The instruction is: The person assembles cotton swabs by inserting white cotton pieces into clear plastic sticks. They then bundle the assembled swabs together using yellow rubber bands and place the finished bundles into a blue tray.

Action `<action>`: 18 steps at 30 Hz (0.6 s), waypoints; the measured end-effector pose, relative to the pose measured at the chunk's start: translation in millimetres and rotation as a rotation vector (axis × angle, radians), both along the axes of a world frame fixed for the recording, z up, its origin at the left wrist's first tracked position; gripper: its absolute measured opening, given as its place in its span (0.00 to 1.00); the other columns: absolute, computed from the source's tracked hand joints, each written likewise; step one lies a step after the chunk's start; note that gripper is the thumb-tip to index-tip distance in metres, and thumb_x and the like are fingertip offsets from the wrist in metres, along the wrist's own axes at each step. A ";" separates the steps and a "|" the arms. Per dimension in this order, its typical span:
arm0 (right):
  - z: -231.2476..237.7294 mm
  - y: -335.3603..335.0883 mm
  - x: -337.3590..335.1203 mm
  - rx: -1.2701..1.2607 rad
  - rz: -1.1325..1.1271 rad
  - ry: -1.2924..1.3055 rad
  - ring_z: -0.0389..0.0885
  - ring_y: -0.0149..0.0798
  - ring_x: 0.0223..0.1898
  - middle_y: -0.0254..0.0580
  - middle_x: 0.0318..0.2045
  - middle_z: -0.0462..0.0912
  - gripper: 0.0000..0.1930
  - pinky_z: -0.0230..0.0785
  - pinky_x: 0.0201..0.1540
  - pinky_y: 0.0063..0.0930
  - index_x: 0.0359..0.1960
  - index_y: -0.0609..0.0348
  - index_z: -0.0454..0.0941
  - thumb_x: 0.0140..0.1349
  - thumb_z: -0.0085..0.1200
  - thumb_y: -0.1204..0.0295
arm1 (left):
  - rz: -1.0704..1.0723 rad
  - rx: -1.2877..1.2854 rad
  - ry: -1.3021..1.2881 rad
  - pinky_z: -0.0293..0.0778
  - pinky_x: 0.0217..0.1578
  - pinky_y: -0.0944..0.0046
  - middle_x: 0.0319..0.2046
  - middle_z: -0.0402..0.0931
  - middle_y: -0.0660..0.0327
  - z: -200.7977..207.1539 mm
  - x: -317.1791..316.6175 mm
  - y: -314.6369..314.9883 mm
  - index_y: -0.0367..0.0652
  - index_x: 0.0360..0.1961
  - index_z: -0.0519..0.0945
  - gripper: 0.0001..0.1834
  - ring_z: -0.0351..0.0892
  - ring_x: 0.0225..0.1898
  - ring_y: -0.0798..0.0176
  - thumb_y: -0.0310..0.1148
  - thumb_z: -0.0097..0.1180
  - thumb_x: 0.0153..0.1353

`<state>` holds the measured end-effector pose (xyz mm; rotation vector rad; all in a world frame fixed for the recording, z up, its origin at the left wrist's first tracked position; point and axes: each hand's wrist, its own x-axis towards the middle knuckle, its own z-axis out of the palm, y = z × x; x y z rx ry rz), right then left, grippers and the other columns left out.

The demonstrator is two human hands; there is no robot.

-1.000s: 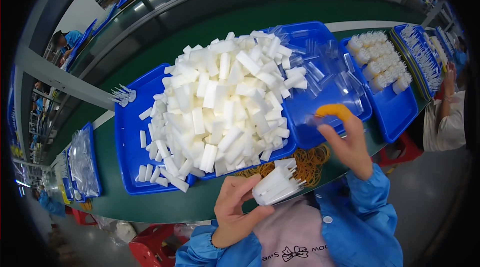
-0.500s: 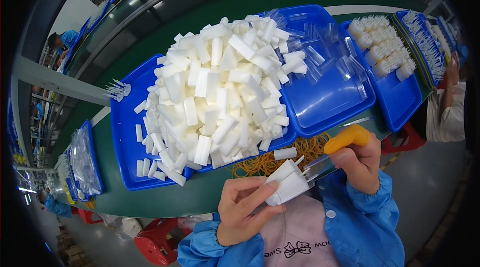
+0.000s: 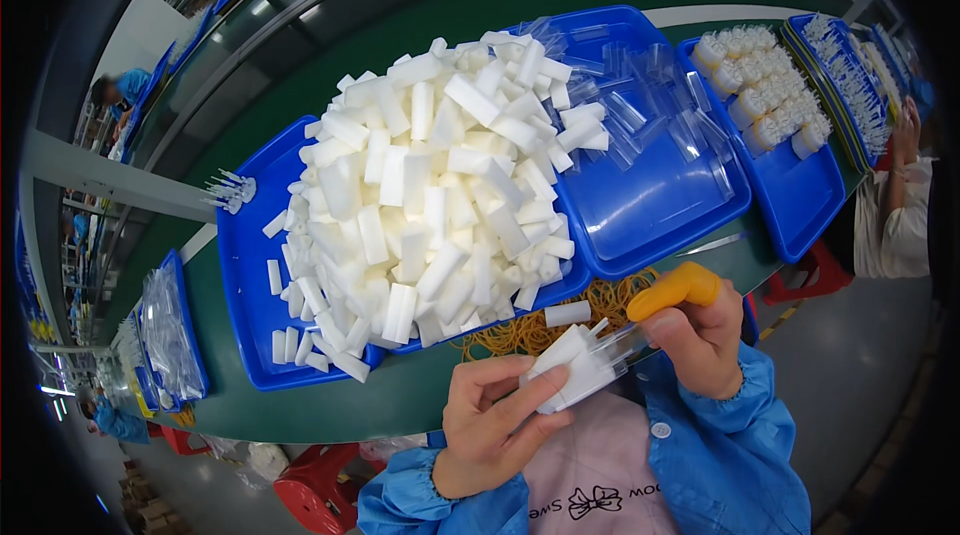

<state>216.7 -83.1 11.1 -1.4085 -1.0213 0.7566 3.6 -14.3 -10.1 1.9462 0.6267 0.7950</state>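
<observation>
Over the bench's near edge, my left hand [image 3: 488,425] grips a bundle of white foam blocks [image 3: 570,375], fingers wrapped round its lower end. Thin white sticks and clear tips stick out of the bundle's upper right end. My right hand [image 3: 705,340], with an orange finger cot [image 3: 682,290] on one finger, pinches a clear plastic tube [image 3: 624,339] against that end. How far the tube sits over a stick I cannot tell. Behind the bundle, one loose white foam piece [image 3: 568,313] lies by a heap of tan rubber bands [image 3: 500,332].
A tall heap of white foam blocks [image 3: 420,205] fills a blue tray [image 3: 240,275]. Clear tubes lie in the blue tray [image 3: 665,220] beside it. Banded white bundles [image 3: 760,85] stand in another tray at right, near a co-worker's arm [image 3: 905,150]. A red stool [image 3: 315,488] stands at lower left.
My right hand has moved a little left and down, bringing the clear tube further onto the end of the bundle. My left hand keeps its grip.
</observation>
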 end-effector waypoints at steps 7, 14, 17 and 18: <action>-1.7 1.7 -1.8 0.019 0.127 -0.034 0.74 0.27 0.20 0.35 0.20 0.78 0.06 0.64 0.25 0.21 0.32 0.63 0.80 0.56 0.56 0.73 | -0.051 0.023 -0.027 0.72 0.41 0.63 0.45 0.67 0.53 -4.4 -0.9 2.3 0.39 0.45 0.79 0.26 0.73 0.42 0.59 0.33 0.73 0.43; -0.3 2.1 2.1 0.181 0.067 -0.291 0.73 0.39 0.39 0.40 0.33 0.77 0.08 0.65 0.43 0.31 0.35 0.63 0.79 0.52 0.57 0.77 | 0.141 -0.200 -0.168 0.73 0.47 0.63 0.48 0.69 0.52 -13.9 2.4 11.2 0.36 0.45 0.78 0.27 0.74 0.47 0.60 0.27 0.73 0.40; -2.4 2.1 -0.1 0.173 -0.015 -0.219 0.72 0.43 0.42 0.40 0.35 0.77 0.10 0.63 0.48 0.36 0.35 0.63 0.79 0.48 0.60 0.76 | 0.072 -0.428 -0.259 0.72 0.49 0.63 0.49 0.69 0.52 -13.7 4.1 10.9 0.35 0.45 0.78 0.27 0.73 0.48 0.60 0.26 0.73 0.42; -3.2 1.9 -2.8 0.171 -0.058 -0.160 0.73 0.44 0.43 0.40 0.35 0.77 0.11 0.62 0.50 0.37 0.34 0.63 0.79 0.47 0.61 0.76 | 0.027 -0.508 -0.335 0.72 0.49 0.63 0.50 0.68 0.52 -19.9 1.2 11.0 0.35 0.46 0.77 0.27 0.72 0.49 0.60 0.25 0.72 0.42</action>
